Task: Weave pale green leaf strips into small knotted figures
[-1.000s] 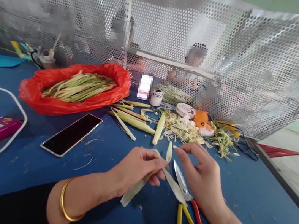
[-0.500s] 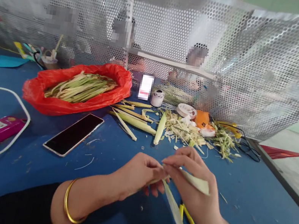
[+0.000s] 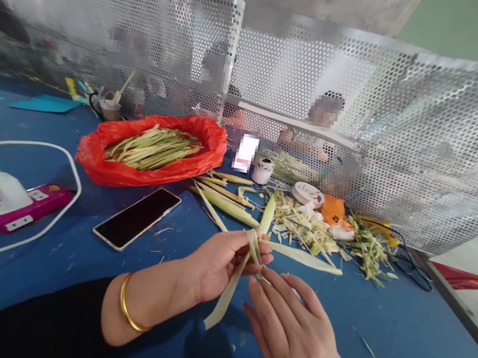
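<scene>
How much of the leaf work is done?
Cut scraps already lie heaped by the screen. The left hand pinches one folded leaf strip; the right hand touches it. Probably lots left: the red bag is full of strips, with more stalks beside it.

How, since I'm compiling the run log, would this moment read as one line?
left hand: pinches leaf strip | right hand: open, fingertips at strip

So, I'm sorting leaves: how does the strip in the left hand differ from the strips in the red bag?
The held strip is pale, single and pinched in the fingers of the left hand. The bag strips are greener, many, and lie piled in the red bag. Both are long and narrow.
</scene>
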Tool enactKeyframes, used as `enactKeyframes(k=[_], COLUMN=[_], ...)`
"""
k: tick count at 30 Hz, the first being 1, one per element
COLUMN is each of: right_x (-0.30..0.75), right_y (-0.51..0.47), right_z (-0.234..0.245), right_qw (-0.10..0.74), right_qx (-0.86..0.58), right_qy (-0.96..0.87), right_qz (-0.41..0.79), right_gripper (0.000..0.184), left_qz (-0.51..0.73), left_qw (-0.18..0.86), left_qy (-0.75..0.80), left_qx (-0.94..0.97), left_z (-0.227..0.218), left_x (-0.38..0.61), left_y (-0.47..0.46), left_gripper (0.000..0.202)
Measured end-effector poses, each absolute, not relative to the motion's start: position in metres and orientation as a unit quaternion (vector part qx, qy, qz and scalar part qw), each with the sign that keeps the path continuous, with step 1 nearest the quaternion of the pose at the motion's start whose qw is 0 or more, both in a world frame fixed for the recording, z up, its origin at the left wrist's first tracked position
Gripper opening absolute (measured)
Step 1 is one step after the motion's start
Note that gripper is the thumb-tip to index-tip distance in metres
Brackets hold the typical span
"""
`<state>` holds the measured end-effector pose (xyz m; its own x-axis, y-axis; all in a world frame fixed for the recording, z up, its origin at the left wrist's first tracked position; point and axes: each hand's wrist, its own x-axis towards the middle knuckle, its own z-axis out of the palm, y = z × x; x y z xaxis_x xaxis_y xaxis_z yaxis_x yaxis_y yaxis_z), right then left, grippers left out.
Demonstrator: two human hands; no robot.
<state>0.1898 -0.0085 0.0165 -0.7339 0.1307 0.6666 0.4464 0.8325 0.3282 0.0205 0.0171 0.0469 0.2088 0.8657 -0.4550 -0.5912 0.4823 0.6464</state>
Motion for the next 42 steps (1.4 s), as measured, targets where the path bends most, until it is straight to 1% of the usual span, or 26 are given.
enactKeyframes(k=[3, 5, 8, 11, 12, 14, 16, 18, 20, 22, 24, 25, 27, 30, 34, 35, 36, 38, 40, 42], right_x=[0.193, 0.192, 0.184, 0.176, 0.175, 0.176, 0.180, 0.186, 0.190, 0.192, 0.192, 0.191, 0.190, 0.192, 0.206, 0.210, 0.214, 0.218, 0.219, 0.217], right_y=[-0.008, -0.009, -0.010, -0.012, -0.012, -0.013, -0.012, -0.009, -0.002, 0.005, 0.012, 0.015, 0.018, 0.020, 0.017, 0.015, 0.013, 0.010, 0.007, 0.005], right_z=[0.014, 0.018, 0.023, 0.021, 0.020, 0.018, 0.021, 0.027, 0.032, 0.036, 0.036, 0.036, 0.034, 0.034, 0.048, 0.054, 0.060, 0.071, 0.078, 0.079], right_qw=[0.344, 0.350, 0.312, 0.279, 0.284, 0.331, 0.410, 0.482, 0.505, 0.480, 0.426, 0.401, 0.366, 0.338, 0.325, 0.325, 0.320, 0.301, 0.278, 0.275], right_qx=[-0.184, -0.191, -0.184, -0.150, -0.141, -0.148, -0.203, -0.307, -0.421, -0.502, -0.525, -0.522, -0.512, -0.520, -0.502, -0.478, -0.447, -0.375, -0.321, -0.306], right_qy=[-0.896, -0.892, -0.900, -0.914, -0.916, -0.908, -0.877, -0.818, -0.751, -0.682, -0.620, -0.597, -0.573, -0.582, -0.667, -0.696, -0.723, -0.762, -0.796, -0.826], right_qz=[-0.211, -0.212, -0.244, -0.252, -0.245, -0.212, -0.148, -0.061, 0.064, 0.231, 0.398, 0.459, 0.525, 0.526, 0.444, 0.425, 0.419, 0.433, 0.432, 0.387], right_gripper=[0.021, 0.025, 0.032, 0.029, 0.027, 0.023, 0.018, 0.013, 0.012, 0.022, 0.028, 0.028, 0.026, 0.024, 0.015, 0.015, 0.020, 0.027, 0.028, 0.026], left_qz=[0.497, 0.505, 0.506, 0.488, 0.484, 0.479, 0.480, 0.481, 0.478, 0.475, 0.470, 0.466, 0.454, 0.442, 0.465, 0.473, 0.479, 0.482, 0.478, 0.471], left_qw=[0.746, 0.739, 0.735, 0.747, 0.749, 0.747, 0.732, 0.712, 0.699, 0.692, 0.686, 0.682, 0.677, 0.672, 0.659, 0.658, 0.657, 0.658, 0.657, 0.656], left_qy=[0.415, 0.416, 0.415, 0.407, 0.402, 0.397, 0.405, 0.419, 0.424, 0.424, 0.429, 0.432, 0.441, 0.460, 0.473, 0.474, 0.475, 0.477, 0.476, 0.477], left_qx=[0.159, 0.160, 0.177, 0.196, 0.209, 0.237, 0.265, 0.293, 0.321, 0.340, 0.354, 0.362, 0.376, 0.377, 0.356, 0.345, 0.336, 0.329, 0.337, 0.346], left_z=[0.051, 0.051, 0.047, 0.039, 0.036, 0.032, 0.030, 0.030, 0.031, 0.032, 0.033, 0.033, 0.032, 0.033, 0.036, 0.037, 0.038, 0.040, 0.040, 0.041], left_x=[0.020, 0.021, 0.027, 0.033, 0.035, 0.036, 0.037, 0.036, 0.036, 0.036, 0.036, 0.036, 0.036, 0.034, 0.029, 0.028, 0.027, 0.025, 0.025, 0.026], left_y=[0.018, 0.017, 0.011, 0.004, 0.003, 0.001, 0.001, 0.000, 0.000, -0.001, -0.002, -0.002, -0.002, -0.001, 0.003, 0.005, 0.006, 0.008, 0.009, 0.008], left_gripper=[0.017, 0.017, 0.016, 0.012, 0.015, 0.023, 0.028, 0.030, 0.031, 0.031, 0.030, 0.030, 0.028, 0.024, 0.020, 0.019, 0.018, 0.017, 0.018, 0.018])
